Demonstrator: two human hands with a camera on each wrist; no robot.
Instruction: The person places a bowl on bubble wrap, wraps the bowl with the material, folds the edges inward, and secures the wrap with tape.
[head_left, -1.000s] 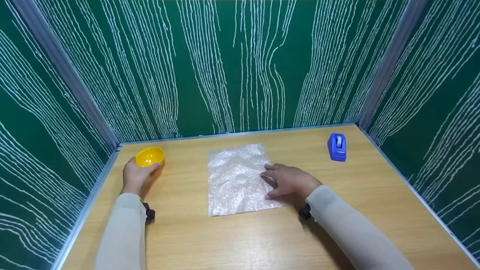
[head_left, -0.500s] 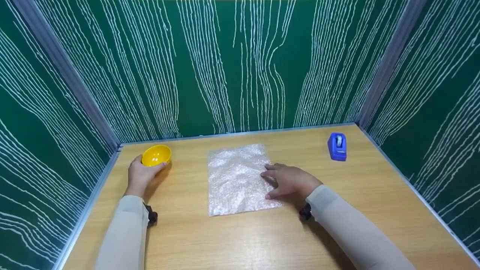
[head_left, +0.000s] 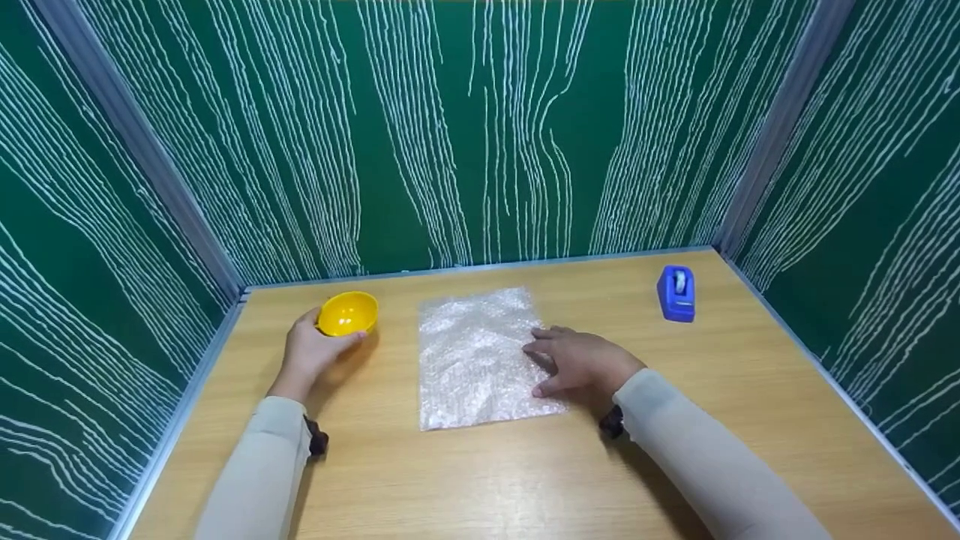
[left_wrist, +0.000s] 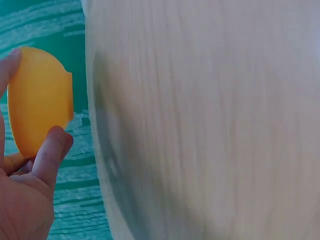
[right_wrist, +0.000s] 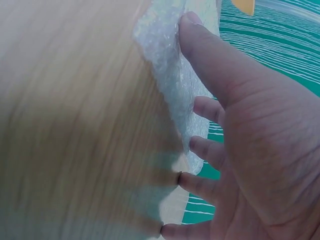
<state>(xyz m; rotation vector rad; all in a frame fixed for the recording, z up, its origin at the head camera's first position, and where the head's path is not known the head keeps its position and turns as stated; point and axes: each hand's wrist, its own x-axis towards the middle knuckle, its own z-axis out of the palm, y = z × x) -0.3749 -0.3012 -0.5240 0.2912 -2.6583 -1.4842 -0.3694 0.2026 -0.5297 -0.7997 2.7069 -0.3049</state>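
Observation:
A yellow bowl is held by my left hand, thumb at its near side and fingers round its left. In the left wrist view the bowl hangs above the table, its foot ring facing the wood. A sheet of bubble wrap lies flat in the middle of the table. My right hand rests at the sheet's right edge with its fingers spread. The right wrist view shows the thumb on the bubble wrap and some other fingertips down on the wood.
A blue tape dispenser stands at the back right of the wooden table. Green walls with white wavy lines close off the back and both sides, joined by grey metal posts.
My left hand has carried the yellow bowl rightward, closer to the bubble wrap. The right hand and the sheet have stayed where they were.

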